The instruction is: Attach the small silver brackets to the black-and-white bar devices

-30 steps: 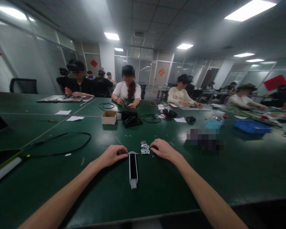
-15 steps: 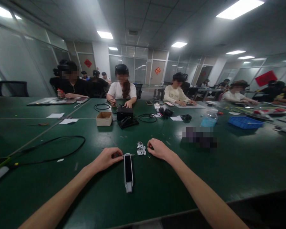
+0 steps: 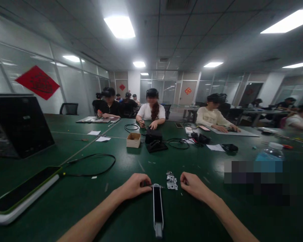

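My left hand (image 3: 136, 185) is closed, thumb and fingertips pinched together at the upper left corner of a long, narrow white-framed device with a dark face (image 3: 157, 206). A thin metal rod (image 3: 162, 187) sticks out past that device's top end, and the pinch appears to be on its left end. Right of the device lies a small cluster of silver metal brackets (image 3: 171, 182). Just beyond them rests my right hand (image 3: 193, 184), its fingers curled and pressed together, apart from the brackets. Whatever is in those fingers, if anything, is hidden.
A green-edged dark panel on a white base (image 3: 27, 191) lies at left, with a black cable (image 3: 113, 164). Ahead stand a small cardboard box (image 3: 133, 141) and a black device (image 3: 154, 137). A bottle with blue liquid (image 3: 270, 153) is at right. Several people work across the table.
The view has swung left and up, so everything sits further right and lower in the picture. Both hands keep their closed poses by the device and brackets.
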A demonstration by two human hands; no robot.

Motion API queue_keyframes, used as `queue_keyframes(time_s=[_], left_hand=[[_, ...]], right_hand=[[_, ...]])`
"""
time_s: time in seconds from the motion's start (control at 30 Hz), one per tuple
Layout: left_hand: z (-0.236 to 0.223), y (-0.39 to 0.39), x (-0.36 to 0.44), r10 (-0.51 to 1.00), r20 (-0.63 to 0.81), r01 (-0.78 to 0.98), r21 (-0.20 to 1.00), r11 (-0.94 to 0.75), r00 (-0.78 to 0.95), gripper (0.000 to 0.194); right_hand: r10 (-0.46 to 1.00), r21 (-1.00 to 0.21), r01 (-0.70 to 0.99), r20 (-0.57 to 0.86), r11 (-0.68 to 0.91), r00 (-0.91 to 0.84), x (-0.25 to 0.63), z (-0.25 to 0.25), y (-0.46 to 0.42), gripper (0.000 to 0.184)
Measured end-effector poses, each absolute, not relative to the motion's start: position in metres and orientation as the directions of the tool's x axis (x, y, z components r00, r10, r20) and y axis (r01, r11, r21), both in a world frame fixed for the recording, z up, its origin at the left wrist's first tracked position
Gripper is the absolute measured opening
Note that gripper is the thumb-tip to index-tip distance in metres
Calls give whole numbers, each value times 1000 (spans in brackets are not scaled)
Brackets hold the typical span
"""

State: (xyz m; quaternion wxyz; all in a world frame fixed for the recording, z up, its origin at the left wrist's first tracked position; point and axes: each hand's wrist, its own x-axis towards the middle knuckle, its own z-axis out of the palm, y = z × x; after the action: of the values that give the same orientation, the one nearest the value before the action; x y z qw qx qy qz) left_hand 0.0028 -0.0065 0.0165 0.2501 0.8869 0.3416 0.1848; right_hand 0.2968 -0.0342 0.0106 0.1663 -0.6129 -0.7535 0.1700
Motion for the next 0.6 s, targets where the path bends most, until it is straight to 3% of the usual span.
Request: queue_keyframes(time_s=[0.13, 0.23, 0.33, 0.4, 0.5, 0.6], left_hand=[[21, -10, 2, 702, 157, 515, 573, -637, 695, 21], [24, -12, 2, 710, 148, 528, 569, -630, 688, 21], [24, -14, 3, 719, 139, 545, 559, -625, 681, 23], [23, -14, 3, 716, 141, 550, 546, -632, 684, 23], [21, -13, 4, 695, 167, 535, 524, -663, 699, 22], [19, -11, 4, 682, 187, 522, 513, -682, 707, 20]], right_hand=[[982, -369, 918, 168, 147, -90, 321, 23, -40, 23], [923, -231, 953, 285, -194, 257, 358, 32, -46, 25], [891, -176, 902, 164, -395, 423, 378, 37, -47, 23], [930, -209, 928, 139, -308, 340, 369, 37, -45, 24], [969, -328, 940, 245, 93, -10, 331, 33, -42, 27], [896, -412, 815, 353, 407, -269, 288, 27, -47, 24]])
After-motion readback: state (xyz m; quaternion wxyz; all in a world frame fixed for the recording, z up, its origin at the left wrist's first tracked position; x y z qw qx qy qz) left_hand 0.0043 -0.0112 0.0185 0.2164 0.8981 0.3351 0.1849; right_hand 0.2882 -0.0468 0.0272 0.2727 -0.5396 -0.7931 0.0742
